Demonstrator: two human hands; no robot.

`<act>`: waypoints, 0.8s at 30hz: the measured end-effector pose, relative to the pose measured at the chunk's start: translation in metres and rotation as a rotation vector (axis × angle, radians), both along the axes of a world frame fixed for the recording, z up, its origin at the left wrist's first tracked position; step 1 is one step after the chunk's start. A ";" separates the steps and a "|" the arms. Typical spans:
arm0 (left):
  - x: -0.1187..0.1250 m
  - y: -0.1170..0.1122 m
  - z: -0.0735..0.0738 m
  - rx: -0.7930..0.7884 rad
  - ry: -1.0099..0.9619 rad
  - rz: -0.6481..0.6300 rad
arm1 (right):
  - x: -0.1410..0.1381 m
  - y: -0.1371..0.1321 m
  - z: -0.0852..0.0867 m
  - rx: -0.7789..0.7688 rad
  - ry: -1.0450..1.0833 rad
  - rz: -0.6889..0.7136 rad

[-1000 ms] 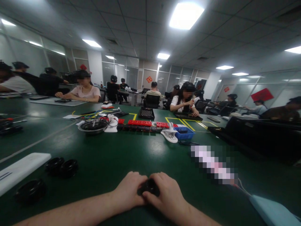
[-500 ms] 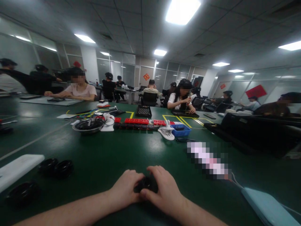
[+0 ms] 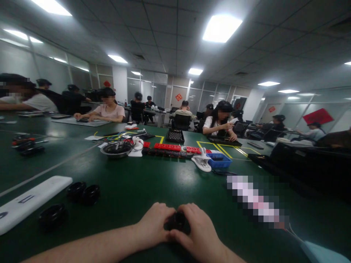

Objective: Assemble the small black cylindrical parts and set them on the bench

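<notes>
Both my hands rest on the green table (image 3: 153, 182) at the bottom centre, closed together round a small black round part (image 3: 177, 221). My left hand (image 3: 153, 224) grips its left side and my right hand (image 3: 200, 233) covers its right side; most of the part is hidden between the fingers. To the left lie three similar black round parts: two side by side (image 3: 82, 193) and one nearer me (image 3: 52, 216), beside a long white block (image 3: 30, 201).
Farther on stand a metal bowl of cables (image 3: 116, 149), red and black strips (image 3: 171, 149), a white clamp (image 3: 201, 162), a blue bin (image 3: 219, 160) and a black tray (image 3: 175, 136). A large black case (image 3: 309, 164) sits right. Several people work at tables behind.
My hands stay clasped on the black part. The view has shifted slightly, so the things on the table sit a little further right and lower.
</notes>
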State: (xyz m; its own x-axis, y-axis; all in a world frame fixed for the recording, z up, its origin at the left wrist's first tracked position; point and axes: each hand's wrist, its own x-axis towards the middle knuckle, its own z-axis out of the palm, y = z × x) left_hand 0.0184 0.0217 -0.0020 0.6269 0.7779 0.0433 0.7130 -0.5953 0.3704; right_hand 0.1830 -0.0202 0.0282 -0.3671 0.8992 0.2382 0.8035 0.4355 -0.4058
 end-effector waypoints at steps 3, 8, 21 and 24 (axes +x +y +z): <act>0.002 -0.002 0.005 0.006 0.013 -0.002 | 0.000 0.001 -0.003 0.035 -0.005 0.041; 0.002 -0.002 0.004 0.021 -0.009 0.001 | 0.003 0.001 0.001 0.083 0.053 0.132; -0.001 0.002 -0.004 0.064 -0.038 -0.020 | 0.003 -0.002 0.013 -0.061 0.067 0.042; 0.000 0.002 -0.005 0.069 -0.049 -0.029 | -0.002 -0.001 0.009 -0.002 -0.005 -0.073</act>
